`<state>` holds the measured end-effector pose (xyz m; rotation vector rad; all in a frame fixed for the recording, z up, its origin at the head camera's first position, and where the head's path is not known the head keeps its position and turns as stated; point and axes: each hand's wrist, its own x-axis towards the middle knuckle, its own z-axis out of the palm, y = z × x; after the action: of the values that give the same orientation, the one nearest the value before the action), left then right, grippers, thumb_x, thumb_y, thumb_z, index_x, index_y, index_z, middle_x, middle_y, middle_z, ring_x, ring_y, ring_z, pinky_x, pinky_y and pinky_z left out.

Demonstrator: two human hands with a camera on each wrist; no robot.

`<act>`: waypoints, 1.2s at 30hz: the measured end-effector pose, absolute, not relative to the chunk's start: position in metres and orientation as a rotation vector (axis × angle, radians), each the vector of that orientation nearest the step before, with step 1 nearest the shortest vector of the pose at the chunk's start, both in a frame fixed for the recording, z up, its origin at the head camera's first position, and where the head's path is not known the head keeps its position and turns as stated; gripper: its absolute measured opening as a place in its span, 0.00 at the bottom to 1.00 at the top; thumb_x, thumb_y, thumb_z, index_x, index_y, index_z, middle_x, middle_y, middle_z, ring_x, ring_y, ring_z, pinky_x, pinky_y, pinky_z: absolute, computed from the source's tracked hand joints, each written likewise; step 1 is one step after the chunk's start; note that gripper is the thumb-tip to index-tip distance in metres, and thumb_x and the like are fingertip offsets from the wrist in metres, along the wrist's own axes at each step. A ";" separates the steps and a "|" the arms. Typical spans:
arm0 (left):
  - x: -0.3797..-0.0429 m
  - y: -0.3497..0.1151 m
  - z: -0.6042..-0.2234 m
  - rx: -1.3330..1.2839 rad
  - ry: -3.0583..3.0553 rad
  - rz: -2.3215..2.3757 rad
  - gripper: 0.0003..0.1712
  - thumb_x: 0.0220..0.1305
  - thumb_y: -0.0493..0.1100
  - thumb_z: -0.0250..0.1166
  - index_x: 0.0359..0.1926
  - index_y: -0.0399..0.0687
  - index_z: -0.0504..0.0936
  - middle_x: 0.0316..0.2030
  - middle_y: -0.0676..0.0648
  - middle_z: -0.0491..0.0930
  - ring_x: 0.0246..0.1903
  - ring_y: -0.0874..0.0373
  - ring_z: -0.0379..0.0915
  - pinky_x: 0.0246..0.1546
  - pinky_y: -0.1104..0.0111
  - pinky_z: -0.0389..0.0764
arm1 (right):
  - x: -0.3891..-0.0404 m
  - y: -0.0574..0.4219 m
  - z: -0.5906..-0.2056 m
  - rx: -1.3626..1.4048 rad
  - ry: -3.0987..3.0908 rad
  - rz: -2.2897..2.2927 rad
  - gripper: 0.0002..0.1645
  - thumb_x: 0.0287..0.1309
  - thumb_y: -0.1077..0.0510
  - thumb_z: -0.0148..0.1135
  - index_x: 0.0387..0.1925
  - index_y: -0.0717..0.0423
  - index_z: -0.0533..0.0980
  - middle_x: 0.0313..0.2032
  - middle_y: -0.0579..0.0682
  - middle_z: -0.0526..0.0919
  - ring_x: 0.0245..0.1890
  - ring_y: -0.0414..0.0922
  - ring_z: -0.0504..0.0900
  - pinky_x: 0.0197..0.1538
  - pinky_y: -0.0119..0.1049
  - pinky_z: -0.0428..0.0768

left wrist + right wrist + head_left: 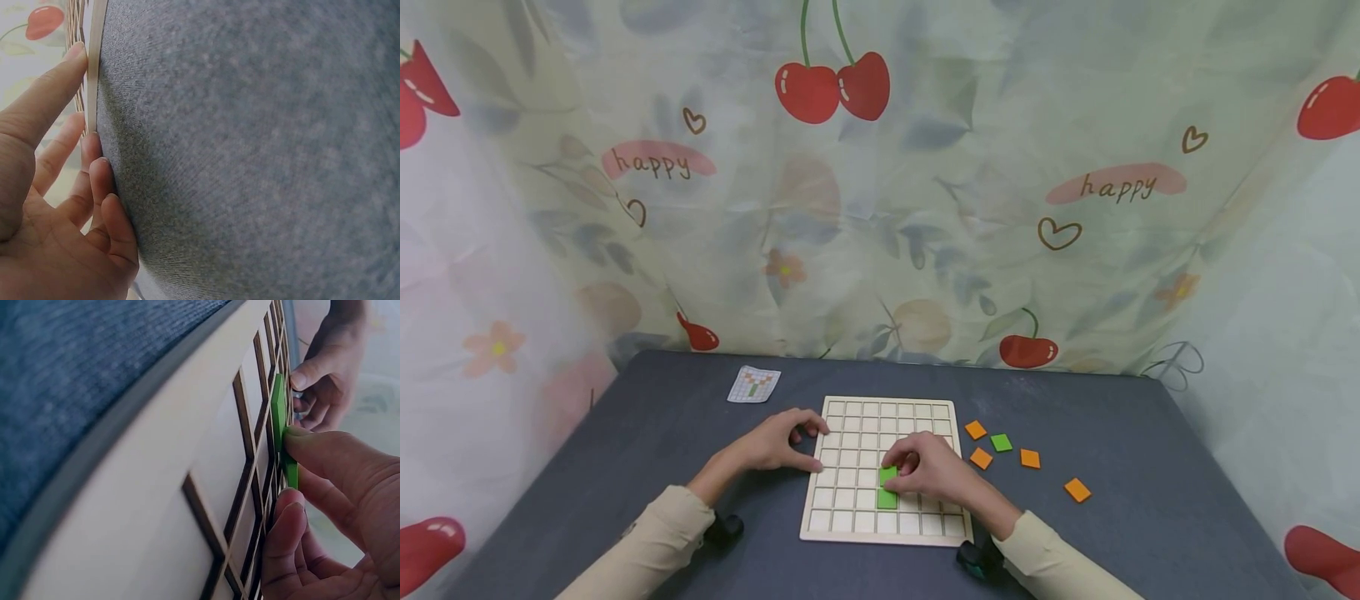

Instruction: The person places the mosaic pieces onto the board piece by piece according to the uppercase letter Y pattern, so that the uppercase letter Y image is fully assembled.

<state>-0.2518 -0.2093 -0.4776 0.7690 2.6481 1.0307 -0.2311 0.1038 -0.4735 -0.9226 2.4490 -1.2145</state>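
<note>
A pale wooden grid board (842,524) lies on the dark table. My left hand (773,440) rests against its left edge, thumb and fingertips touching the rim, as the left wrist view also shows. Over the middle of the board, my right hand (931,468) pinches a green square tile (291,472) between thumb and fingers. Directly in front of that tile, a second green tile (887,499) lies in a grid square. The right fingers partly cover the held tile, and I cannot tell whether it lies fully within its square.
Right of the board lie several loose orange tiles, one orange tile (1077,490) farthest out, and a loose green tile (1002,442). A small pattern card (754,384) sits behind the left hand. Printed cloth (925,192) hangs behind the table (760,533).
</note>
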 end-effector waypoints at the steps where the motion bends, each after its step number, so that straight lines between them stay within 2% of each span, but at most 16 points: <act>1: -0.252 -0.209 -0.478 0.770 2.647 1.033 0.26 0.56 0.48 0.80 0.53 0.47 0.81 0.43 0.49 0.74 0.40 0.53 0.69 0.45 0.57 0.71 | -0.231 0.104 -0.473 -0.923 2.448 -1.216 0.11 0.54 0.60 0.78 0.41 0.55 0.87 0.31 0.42 0.83 0.29 0.40 0.79 0.36 0.35 0.77; 11: -0.251 -0.210 -0.477 0.791 2.655 1.031 0.26 0.56 0.47 0.80 0.53 0.46 0.81 0.43 0.49 0.74 0.39 0.53 0.69 0.44 0.57 0.72 | -0.231 0.103 -0.474 -0.932 2.435 -1.234 0.11 0.55 0.60 0.78 0.41 0.56 0.87 0.31 0.39 0.83 0.28 0.40 0.79 0.34 0.35 0.77; 24: -0.252 -0.208 -0.476 0.779 2.654 1.035 0.26 0.55 0.47 0.80 0.53 0.46 0.81 0.43 0.49 0.73 0.40 0.53 0.69 0.44 0.58 0.71 | -0.233 0.104 -0.474 -0.918 2.415 -1.244 0.11 0.54 0.60 0.78 0.40 0.55 0.86 0.31 0.41 0.83 0.29 0.42 0.79 0.35 0.35 0.77; 36: -0.252 -0.208 -0.478 0.752 2.663 1.016 0.26 0.55 0.47 0.80 0.52 0.47 0.81 0.43 0.49 0.74 0.40 0.53 0.69 0.45 0.57 0.71 | -0.235 0.114 -0.475 -0.950 2.344 -1.318 0.14 0.56 0.60 0.77 0.44 0.58 0.86 0.37 0.49 0.85 0.32 0.44 0.81 0.38 0.34 0.78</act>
<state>-0.2522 -0.2076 -0.4776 0.7519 2.6634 1.0162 -0.2347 0.1140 -0.4751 -0.9504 2.3445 -1.3183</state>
